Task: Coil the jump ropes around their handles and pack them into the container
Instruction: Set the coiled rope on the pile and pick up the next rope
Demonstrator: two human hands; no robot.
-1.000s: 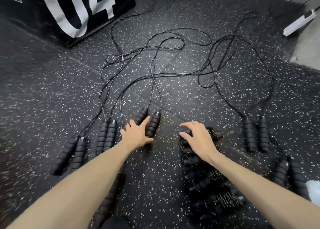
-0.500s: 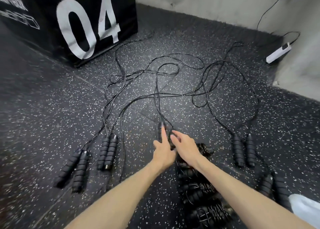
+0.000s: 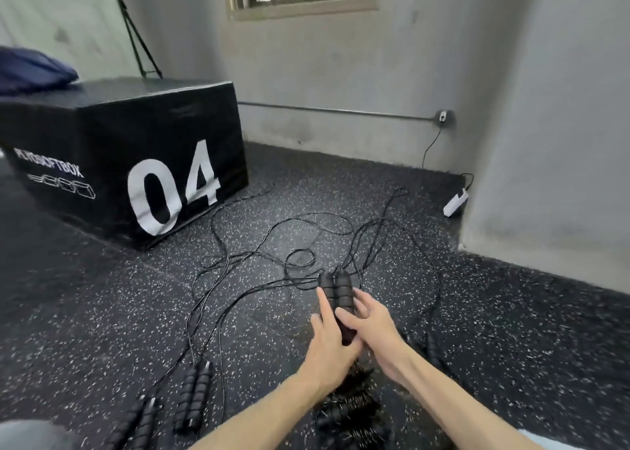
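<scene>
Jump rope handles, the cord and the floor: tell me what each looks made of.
Handles: likely foam or soft rubber, matte black, ribbed in rings; both hands hold this pair.
Cord: thin and black, lying in loose loops; probably plastic-coated, though the core cannot be seen.
Floor: looks like rubber gym matting, matte black with white speckles and a visible seam.

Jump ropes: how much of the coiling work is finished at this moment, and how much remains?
Done: a few coiled ropes lie bundled below the hands. In hand: the left hand and right hand hold one pair of handles together, its rope not yet wound. Left: at least two handle pairs with loose rope on the floor. No container is visible.
</scene>
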